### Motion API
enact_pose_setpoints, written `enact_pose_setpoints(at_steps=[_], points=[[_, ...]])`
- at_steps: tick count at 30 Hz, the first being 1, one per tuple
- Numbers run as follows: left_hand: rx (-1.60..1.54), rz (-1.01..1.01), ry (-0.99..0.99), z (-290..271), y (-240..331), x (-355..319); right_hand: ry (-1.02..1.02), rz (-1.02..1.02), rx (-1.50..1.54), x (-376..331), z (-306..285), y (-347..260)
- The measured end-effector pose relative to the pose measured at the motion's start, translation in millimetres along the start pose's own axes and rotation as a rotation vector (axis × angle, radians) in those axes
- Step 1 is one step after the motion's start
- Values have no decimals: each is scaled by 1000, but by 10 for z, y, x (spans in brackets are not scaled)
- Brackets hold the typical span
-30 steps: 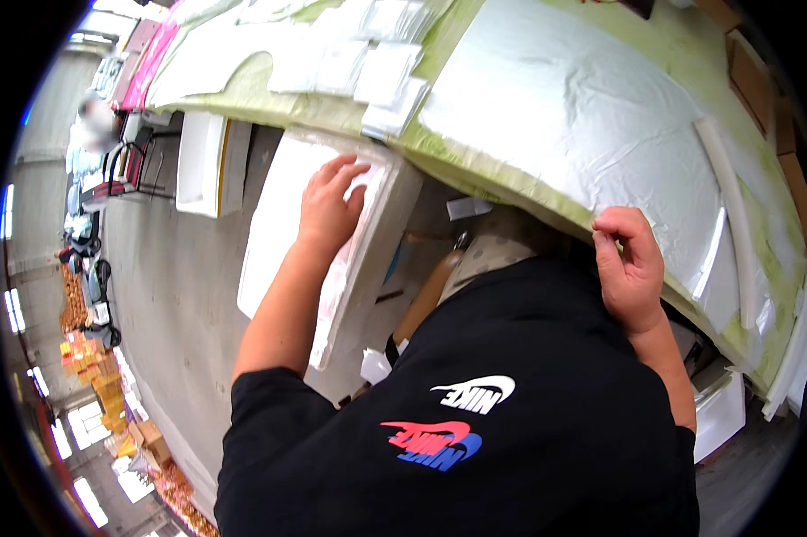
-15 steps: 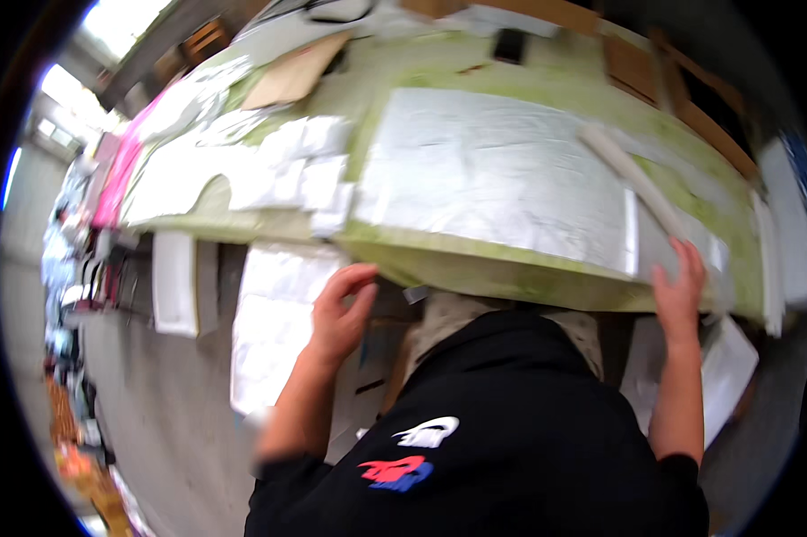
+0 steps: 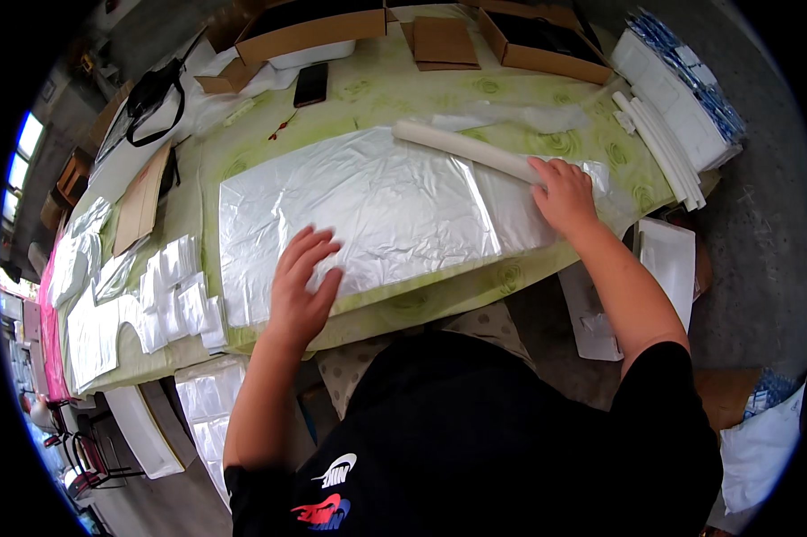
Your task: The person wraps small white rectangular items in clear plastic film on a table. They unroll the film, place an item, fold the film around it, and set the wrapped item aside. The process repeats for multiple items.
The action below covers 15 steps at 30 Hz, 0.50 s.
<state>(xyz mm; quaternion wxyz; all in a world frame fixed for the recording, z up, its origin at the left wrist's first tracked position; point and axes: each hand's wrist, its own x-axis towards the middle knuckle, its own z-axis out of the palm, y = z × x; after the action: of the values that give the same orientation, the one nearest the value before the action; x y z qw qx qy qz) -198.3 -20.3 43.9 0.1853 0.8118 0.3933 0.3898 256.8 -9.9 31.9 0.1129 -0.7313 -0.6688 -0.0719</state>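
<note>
Black short-sleeved T-shirt (image 3: 511, 430) fills the 6 o'clock area of the frame. Sleeve hems end above the elbows: one at about 7 o'clock, one at about 4 o'clock. Chest print at about 7 o'clock: white logo mark above a red-and-blue one. Forearms bare, no watch, bands or rings seen. Left hand (image 3: 301, 291) and right hand (image 3: 564, 192) bare, no gloves. Light trousers (image 3: 395, 362) with small dark dots, showing just above the shirt near centre.
</note>
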Motion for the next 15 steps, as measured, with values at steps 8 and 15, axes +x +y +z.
enact_pose_setpoints(at_steps=[8,15], points=[[490,-183,-422,743,-253,653,35,181,117,382,-15,339],[524,-156,-410,741,-257,620,-82,13,160,-390,-119,371]])
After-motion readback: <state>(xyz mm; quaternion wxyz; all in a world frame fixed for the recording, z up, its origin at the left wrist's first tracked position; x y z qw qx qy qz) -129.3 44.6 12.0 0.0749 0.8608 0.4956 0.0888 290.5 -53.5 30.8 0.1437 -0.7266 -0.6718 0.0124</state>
